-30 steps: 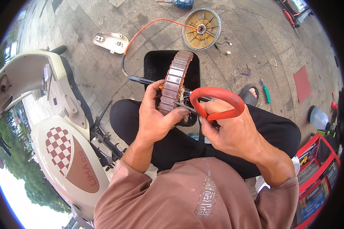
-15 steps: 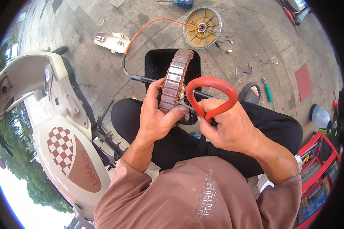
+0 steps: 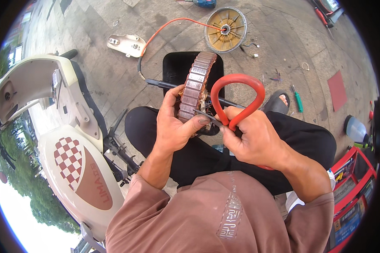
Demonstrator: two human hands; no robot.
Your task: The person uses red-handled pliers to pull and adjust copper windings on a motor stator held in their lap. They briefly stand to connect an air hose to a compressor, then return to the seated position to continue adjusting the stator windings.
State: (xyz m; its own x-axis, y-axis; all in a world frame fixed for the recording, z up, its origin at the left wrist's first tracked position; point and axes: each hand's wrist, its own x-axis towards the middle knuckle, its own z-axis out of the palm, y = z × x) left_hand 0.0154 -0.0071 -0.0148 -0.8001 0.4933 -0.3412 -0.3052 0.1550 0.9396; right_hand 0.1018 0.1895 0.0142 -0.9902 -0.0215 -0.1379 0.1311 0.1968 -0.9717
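Here, left hand (image 3: 174, 130) curls round stator (image 3: 193, 85); right hand (image 3: 254, 141) clenches scissors (image 3: 238, 79); paving (image 3: 179, 37) spreads beyond far edge of black bin (image 3: 173, 68).

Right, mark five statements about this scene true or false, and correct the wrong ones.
1. The right hand holds a red-handled tool. True.
2. The left hand is empty. False: it grips the segmented metal ring.
3. The orange cord reaches the round golden cover. True.
4. The green-handled screwdriver lies on the red sheet. False: it lies on the pavement, apart from the sheet.
5. The checkered panel is on the person's left. True.
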